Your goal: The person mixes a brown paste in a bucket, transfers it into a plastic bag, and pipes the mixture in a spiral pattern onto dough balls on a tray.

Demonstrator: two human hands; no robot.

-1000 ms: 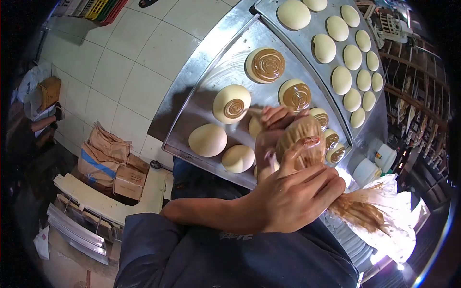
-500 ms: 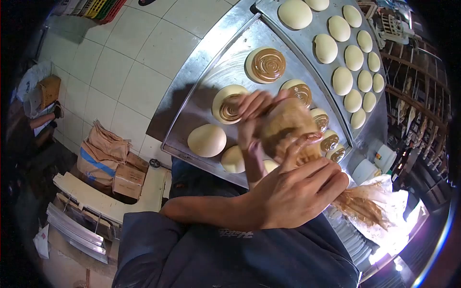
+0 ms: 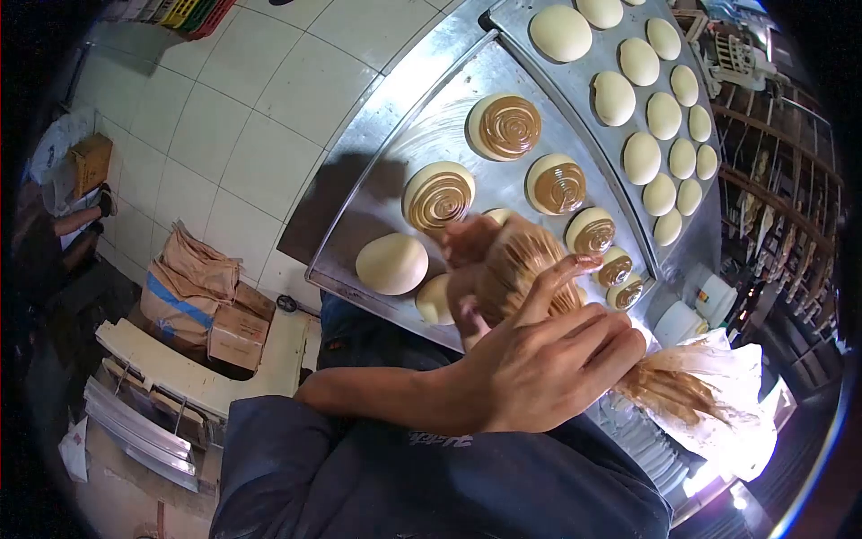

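My left hand is closed around the gathered neck of a piping bag of brown filling, one smeared finger lifted along it. The bag's crumpled white tail sticks out beyond my grip. My right hand, blurred, wraps the bag's lower part; its tip is hidden. Below the hands is a metal tray with several round pale dough pieces. Brown swirls cover some, such as a swirled dough piece beside my right hand. A plain dough piece lies near the tray's front-left edge; another is partly hidden by my hands.
A second tray of plain dough pieces adjoins on the right. White tubs stand beyond it, near racks. At left are a cardboard box, a paper sack, tiled floor and another person's leg.
The bag and my right hand have shifted slightly left and toward my body, uncovering the swirled dough pieces. The swirl on the left piece is now in full view. My left hand has barely moved.
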